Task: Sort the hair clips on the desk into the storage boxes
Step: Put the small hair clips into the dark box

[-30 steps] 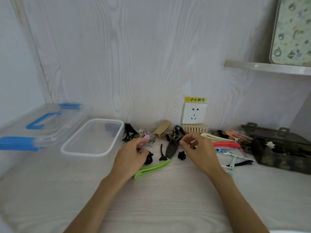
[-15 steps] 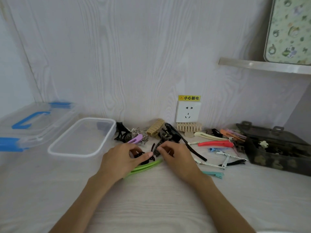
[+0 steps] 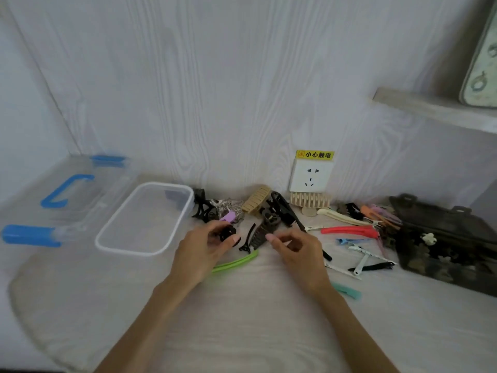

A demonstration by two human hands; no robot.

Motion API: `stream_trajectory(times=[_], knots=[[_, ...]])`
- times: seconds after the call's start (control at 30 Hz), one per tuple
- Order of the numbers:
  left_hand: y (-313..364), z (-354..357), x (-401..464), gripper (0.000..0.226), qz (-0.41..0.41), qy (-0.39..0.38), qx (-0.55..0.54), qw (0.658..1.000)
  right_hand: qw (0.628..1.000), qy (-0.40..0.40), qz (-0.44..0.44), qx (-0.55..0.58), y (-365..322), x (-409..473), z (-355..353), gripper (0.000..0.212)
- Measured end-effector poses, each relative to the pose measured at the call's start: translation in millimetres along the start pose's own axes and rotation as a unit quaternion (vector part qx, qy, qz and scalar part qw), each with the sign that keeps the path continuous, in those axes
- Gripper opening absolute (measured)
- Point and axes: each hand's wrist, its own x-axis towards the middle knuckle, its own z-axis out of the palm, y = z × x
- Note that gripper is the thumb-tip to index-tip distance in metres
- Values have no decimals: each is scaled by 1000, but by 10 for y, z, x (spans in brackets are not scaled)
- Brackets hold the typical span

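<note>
- Black plastic sits pinched in the left hand [image 3: 207, 244]: a small black claw clip [image 3: 228, 232] is held between thumb and fingertips, just above the desk [image 3: 242, 319].
- Curled but holding nothing that I can make out, the right hand [image 3: 295, 249] hovers beside a long dark brown toothed clip [image 3: 265, 232], its fingertip close to the clip's lower end (touching or not, I cannot tell).
- Loose clips lie in a band along the wall: a green curved clip [image 3: 236, 262] under the left hand, a red one [image 3: 349, 231] and a teal one [image 3: 347, 290] to the right, a beige claw clip [image 3: 256, 201] further back.
- Clear and apparently empty, the white-rimmed storage box [image 3: 145, 219] stands just left of the left hand; a dark box [image 3: 443, 238] on the far right already holds some pieces.
- Judged from this, the sort is at the pick-up stage, near its start.
- Next, the left hand would need to carry its claw clip over the white rim and let go inside, while the right closes on the brown clip.
</note>
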Motion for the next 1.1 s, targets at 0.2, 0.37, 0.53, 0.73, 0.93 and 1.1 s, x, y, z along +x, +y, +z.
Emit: stream_trajectory(times=[0.2,0.37,0.53,0.73,0.93,1.1], knots=[[626,4,229,25,-54,-36,-119,991,995,36,94,11,-316,80,-654,17],[1433,500,225,22,-102,-127,-182,970,976,84,183,-84,-476,-45,-1545,21],[2171,1261,124,14,-168,-284,-219,918,928,223,253,-158,-585,-116,-2300,7],[2893,1912,294,32,-234,-317,-260,881,907,218,345,-103,-513,5,-2854,13],[2848,1932,348,47,-266,-358,-270,853,882,170,433,68,-214,-14,-3139,19],[2372,1433,447,20,-187,-297,-211,912,939,131,302,-98,-239,108,-2889,21]])
